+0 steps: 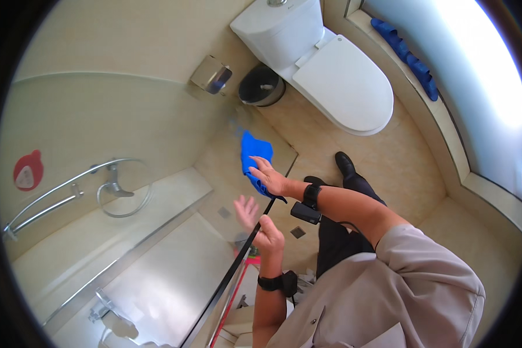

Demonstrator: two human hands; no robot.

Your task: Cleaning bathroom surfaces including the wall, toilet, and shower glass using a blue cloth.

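A blue cloth [257, 152] lies bunched against the clear glass shower panel, its lower end hanging by the panel's black edge strip [226, 278]. My right hand [269, 177] is on the cloth with its fingers spread over it, holding it to the glass. Lower down, my left hand [267, 235] is at the black edge strip, thumb on the near side. Blurred fingers show beyond the strip; whether they are seen through the glass or mirrored in it, I cannot tell. Each wrist wears a black strap with a small device.
A white toilet [343, 82] with its lid down stands ahead, beside a dark waste bin [262, 86]. A metal paper holder [211, 75] is on the wall. Behind the glass are a shower mixer [115, 180], a hose and a bathtub ledge. A blue object [404, 54] lies along the windowsill.
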